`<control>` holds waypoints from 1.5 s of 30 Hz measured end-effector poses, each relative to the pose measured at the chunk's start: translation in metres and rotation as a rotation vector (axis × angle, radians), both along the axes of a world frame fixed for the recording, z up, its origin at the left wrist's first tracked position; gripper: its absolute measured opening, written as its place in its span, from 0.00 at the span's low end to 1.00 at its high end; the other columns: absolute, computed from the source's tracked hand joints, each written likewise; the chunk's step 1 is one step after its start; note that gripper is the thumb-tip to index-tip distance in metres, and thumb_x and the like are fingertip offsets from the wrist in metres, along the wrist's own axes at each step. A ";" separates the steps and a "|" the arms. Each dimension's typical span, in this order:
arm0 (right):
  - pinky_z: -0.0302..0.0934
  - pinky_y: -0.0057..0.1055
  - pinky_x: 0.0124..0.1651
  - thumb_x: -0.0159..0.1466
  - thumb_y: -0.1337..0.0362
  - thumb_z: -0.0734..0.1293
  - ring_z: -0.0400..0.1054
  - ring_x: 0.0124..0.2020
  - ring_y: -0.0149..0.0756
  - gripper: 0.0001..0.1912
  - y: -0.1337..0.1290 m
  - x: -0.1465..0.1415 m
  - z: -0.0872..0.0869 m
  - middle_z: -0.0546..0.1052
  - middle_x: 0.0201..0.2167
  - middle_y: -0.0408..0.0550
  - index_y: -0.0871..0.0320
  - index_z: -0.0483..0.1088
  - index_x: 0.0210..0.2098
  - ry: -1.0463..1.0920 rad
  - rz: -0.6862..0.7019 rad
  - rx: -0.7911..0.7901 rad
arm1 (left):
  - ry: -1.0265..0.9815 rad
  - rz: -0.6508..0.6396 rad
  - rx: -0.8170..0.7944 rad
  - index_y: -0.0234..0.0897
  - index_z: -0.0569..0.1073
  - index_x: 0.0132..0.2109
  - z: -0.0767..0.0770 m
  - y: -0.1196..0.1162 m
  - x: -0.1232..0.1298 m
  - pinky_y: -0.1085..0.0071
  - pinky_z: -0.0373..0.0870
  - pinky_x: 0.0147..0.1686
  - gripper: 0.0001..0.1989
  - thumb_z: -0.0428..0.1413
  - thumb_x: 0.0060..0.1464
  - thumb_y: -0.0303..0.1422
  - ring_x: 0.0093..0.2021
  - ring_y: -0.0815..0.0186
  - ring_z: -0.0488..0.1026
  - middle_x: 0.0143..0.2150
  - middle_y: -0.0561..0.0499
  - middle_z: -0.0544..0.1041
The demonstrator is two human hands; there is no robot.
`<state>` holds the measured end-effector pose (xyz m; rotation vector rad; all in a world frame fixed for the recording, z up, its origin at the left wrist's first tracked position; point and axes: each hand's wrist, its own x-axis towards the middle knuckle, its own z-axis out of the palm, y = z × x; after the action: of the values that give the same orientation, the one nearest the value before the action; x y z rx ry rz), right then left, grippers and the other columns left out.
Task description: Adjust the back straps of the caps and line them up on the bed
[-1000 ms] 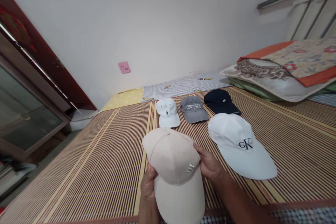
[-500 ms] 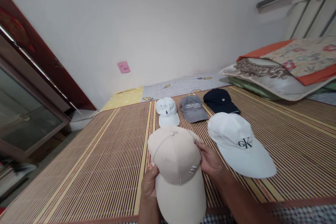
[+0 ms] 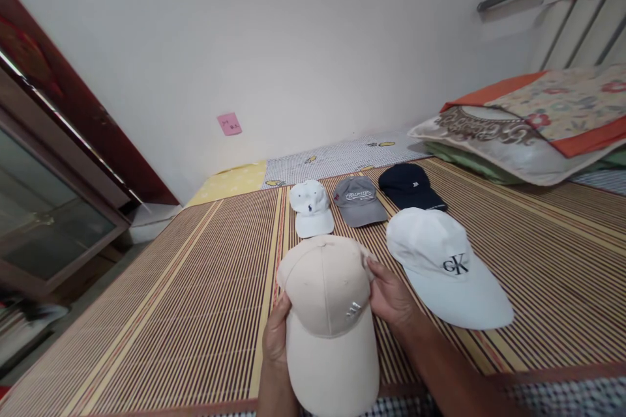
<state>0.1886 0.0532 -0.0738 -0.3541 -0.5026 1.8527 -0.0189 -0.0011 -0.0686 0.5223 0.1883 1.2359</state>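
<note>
A beige baseball cap (image 3: 325, 287) with a small silver mark on its front is between my two hands, its brim pointing toward me. My left hand (image 3: 276, 332) grips its left edge, thumb on the outside. On the other side, my right hand (image 3: 391, 290) pinches the cap's right edge; the fingers beneath are hidden. Just beyond lie a white cap (image 3: 313, 208) with a dark logo, a grey cap (image 3: 360, 201) with white lettering and a navy cap (image 3: 411, 187). To the right of my right hand rests a larger white cap (image 3: 447, 267) with black letters.
The caps lie on a striped bamboo mat (image 3: 195, 313) over a bed. Folded bedding and a pillow (image 3: 518, 137) are stacked at the back right. A pink note (image 3: 229, 124) is on the wall. A glass-fronted cabinet (image 3: 49, 208) stands at the left.
The beige cap has shifted slightly left and tilted a little in my hands, showing more of its silver mark. Both hands keep their hold; the other caps stay put.
</note>
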 end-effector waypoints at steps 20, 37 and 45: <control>0.62 0.43 0.64 0.55 0.54 0.79 0.74 0.56 0.46 0.21 0.002 -0.004 0.009 0.85 0.44 0.47 0.55 0.80 0.44 0.025 0.021 -0.102 | -0.050 0.090 -0.077 0.49 0.74 0.61 -0.020 0.011 -0.012 0.63 0.57 0.68 0.21 0.45 0.69 0.28 0.58 0.65 0.76 0.55 0.52 0.82; 0.65 0.48 0.60 0.47 0.48 0.80 0.75 0.53 0.54 0.28 -0.009 0.003 0.004 0.85 0.40 0.53 0.56 0.79 0.43 -0.091 0.142 0.026 | 0.009 0.006 0.038 0.39 0.82 0.51 -0.011 0.004 -0.007 0.59 0.61 0.67 0.18 0.49 0.64 0.27 0.55 0.56 0.78 0.47 0.49 0.84; 0.67 0.48 0.57 0.45 0.61 0.79 0.78 0.48 0.54 0.23 -0.012 0.001 0.008 0.85 0.35 0.55 0.59 0.79 0.41 -0.115 0.127 0.065 | -0.118 -0.168 0.244 0.36 0.74 0.61 -0.008 0.003 -0.010 0.69 0.43 0.71 0.25 0.37 0.72 0.34 0.65 0.64 0.68 0.62 0.48 0.74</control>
<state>0.1898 0.0413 -0.0662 -0.3944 -0.6760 1.9414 -0.0286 0.0018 -0.0763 0.6595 -0.1063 1.1274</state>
